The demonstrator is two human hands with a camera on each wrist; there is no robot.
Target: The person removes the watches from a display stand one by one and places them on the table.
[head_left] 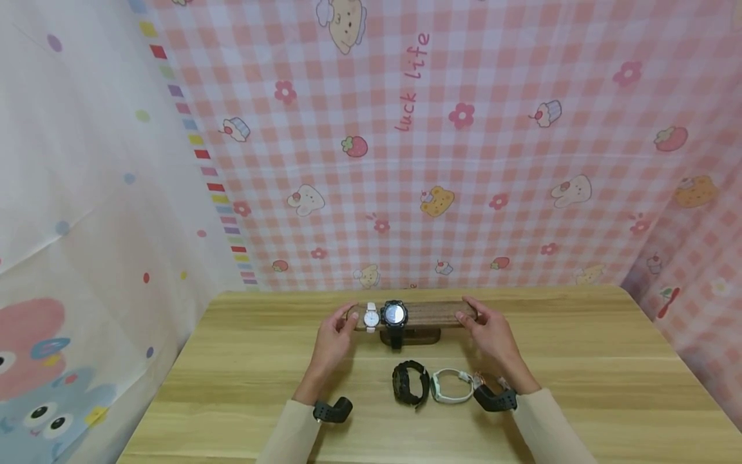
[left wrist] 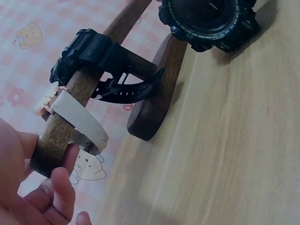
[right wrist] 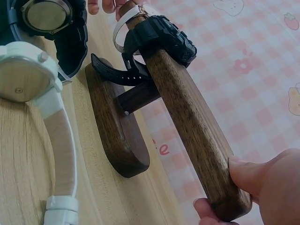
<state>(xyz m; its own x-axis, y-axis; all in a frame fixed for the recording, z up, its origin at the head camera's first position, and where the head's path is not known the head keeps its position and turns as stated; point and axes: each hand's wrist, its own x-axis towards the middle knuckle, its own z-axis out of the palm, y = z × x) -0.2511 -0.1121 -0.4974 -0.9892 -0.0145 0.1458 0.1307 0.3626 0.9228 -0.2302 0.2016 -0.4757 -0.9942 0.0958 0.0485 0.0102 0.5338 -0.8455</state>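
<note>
Head view: the wooden stand (head_left: 431, 314) is toward the far edge of the bench (head_left: 232, 380), gripped at both ends of its bar (right wrist: 187, 119). The left hand (head_left: 334, 332) is partly closed, thumb and fingers about the left end; the right hand (head_left: 489, 328) pinches the right end between thumb and fingers. The bar carries two watches. The white watch (head_left: 371, 318) loops around it just beside the left hand; the black watch (head_left: 395, 314) is next along, a strap end hanging below toward the base (right wrist: 119, 126). Wood is exposed from the black watch to the right hand. Nearer the person, between the forearms, a second black watch (head_left: 410, 385) and a mint watch (head_left: 452, 401) rest side by side on the bench. An item beside the right wrist camera (head_left: 494, 399) is partly hidden. Checked cloth (head_left: 516, 161) rises behind the far edge. Open bench surface extends outward from both arms.
</note>
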